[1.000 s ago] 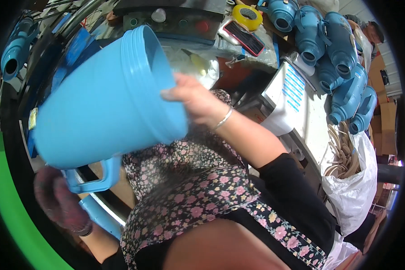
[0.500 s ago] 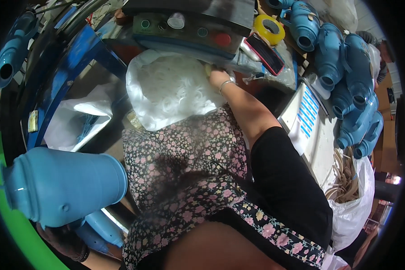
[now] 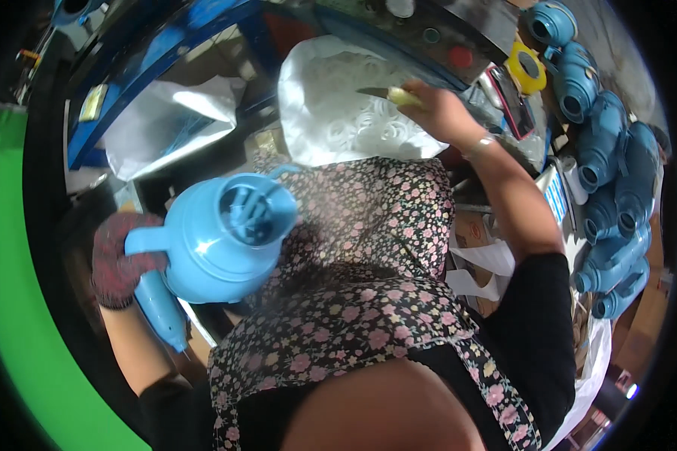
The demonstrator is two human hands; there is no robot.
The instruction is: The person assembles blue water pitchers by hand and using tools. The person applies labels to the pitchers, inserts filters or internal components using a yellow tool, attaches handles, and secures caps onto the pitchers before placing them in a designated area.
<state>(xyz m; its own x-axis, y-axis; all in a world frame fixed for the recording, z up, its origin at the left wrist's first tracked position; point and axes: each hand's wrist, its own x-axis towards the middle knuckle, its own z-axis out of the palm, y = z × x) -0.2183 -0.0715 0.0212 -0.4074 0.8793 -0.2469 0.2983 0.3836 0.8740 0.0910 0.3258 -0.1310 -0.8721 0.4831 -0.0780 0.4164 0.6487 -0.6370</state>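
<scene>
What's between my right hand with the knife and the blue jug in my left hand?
Only the flowered apron lies between them. The right hand holds the knife over the white bag of rings; the gloved left hand grips the blue jug by its handle.

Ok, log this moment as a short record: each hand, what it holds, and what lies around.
left hand: gloved, grips the handle of a blue jug, its mouth turned toward the camera
right hand: bare, bracelet on the wrist, holds a knife with a pale handle
under the knife: clear bag of white rings
right side: row of blue jugs
near the top right: yellow tape roll
clothing: floral apron, black sleeve
</scene>
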